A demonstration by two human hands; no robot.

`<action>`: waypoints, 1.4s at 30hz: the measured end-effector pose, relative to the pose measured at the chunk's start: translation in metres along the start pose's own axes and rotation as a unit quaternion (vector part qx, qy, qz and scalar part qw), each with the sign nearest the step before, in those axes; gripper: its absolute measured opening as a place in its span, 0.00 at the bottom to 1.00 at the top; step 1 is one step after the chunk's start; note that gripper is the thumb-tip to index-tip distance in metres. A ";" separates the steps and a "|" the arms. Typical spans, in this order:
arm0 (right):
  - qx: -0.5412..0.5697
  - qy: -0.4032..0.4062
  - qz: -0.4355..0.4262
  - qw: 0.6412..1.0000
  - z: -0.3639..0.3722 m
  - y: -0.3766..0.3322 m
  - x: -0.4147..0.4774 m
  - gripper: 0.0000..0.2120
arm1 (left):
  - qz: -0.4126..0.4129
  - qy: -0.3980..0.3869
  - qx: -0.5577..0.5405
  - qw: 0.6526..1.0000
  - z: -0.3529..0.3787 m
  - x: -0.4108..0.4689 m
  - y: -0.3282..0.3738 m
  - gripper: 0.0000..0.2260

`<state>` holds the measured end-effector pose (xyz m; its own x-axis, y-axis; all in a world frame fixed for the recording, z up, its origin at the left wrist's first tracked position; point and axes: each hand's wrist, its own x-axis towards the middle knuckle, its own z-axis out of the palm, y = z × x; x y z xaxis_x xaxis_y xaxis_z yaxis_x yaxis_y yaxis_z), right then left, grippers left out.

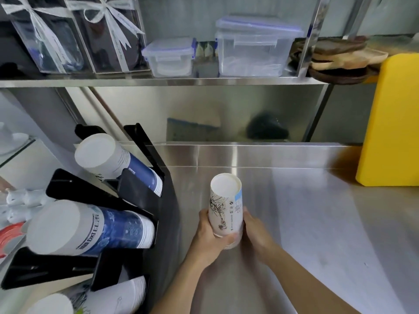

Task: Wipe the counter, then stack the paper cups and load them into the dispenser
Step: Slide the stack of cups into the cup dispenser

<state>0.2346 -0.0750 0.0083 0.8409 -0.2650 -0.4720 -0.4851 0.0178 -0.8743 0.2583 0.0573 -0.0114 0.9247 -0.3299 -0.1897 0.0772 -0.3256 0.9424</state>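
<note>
A stack of white paper cups (225, 207) with a sketch print stands upside down on the steel counter (306, 211). My left hand (209, 236) wraps its lower left side, and my right hand (255, 233) presses its lower right side. To the left stands the black cup dispenser (145, 200), its slanted slots holding a white-and-blue cup stack (108, 158), a larger blue-printed stack (90, 227) and a white stack (118, 295) at the bottom.
A yellow board (392, 118) leans at the counter's right end. The shelf (158, 82) above carries clear lidded boxes (256, 46), ribboned gift boxes (74, 35) and wooden trays (340, 60). A steel backsplash rises behind the counter.
</note>
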 end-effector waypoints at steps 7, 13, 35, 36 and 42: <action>0.069 0.022 -0.011 0.997 0.015 -0.016 -0.036 0.20 | 0.034 0.039 -0.070 0.996 -0.007 -0.037 0.019 0.41; 0.056 0.041 -0.192 0.979 0.026 -0.087 -0.104 0.20 | 0.156 0.088 -0.085 0.980 -0.042 -0.084 0.093 0.35; 0.009 -0.102 -0.271 0.957 0.154 -0.106 -0.251 0.19 | 0.202 0.218 -0.071 0.952 -0.174 -0.259 0.099 0.31; 0.003 -0.099 -0.273 0.957 0.156 -0.105 -0.252 0.20 | 0.198 0.219 -0.072 0.953 -0.175 -0.259 0.095 0.31; -0.027 -0.119 -0.280 0.952 0.165 -0.095 -0.249 0.16 | 0.171 0.203 -0.084 0.961 -0.185 -0.250 0.070 0.35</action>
<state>0.1112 0.1489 0.1905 0.9988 0.0073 0.0479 0.0484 -0.1138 -0.9923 0.1015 0.2811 0.1529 0.9734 -0.0086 0.2290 -0.2287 -0.1014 0.9682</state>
